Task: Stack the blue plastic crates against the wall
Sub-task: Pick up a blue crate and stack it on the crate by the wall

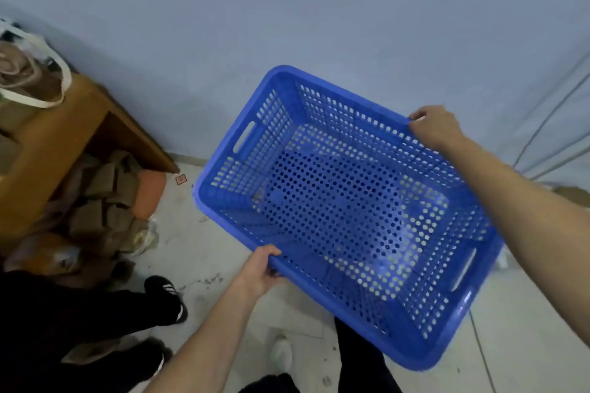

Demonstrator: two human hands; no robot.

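A blue perforated plastic crate (348, 210) hangs in the air in front of me, open side up and turned at an angle to the pale wall (319, 9). My left hand (260, 269) grips its near long rim. My right hand (434, 131) grips the far long rim near the right corner. Slot handles show in both short ends. Through the holes in its bottom something blue shows faintly below; I cannot tell what it is.
A wooden table (54, 137) stands at the left with a bag (28, 73) on top and cardboard boxes (102, 201) under it. Another person's legs and black shoes (166, 297) are at the lower left. Cables (549, 124) run down the wall at right.
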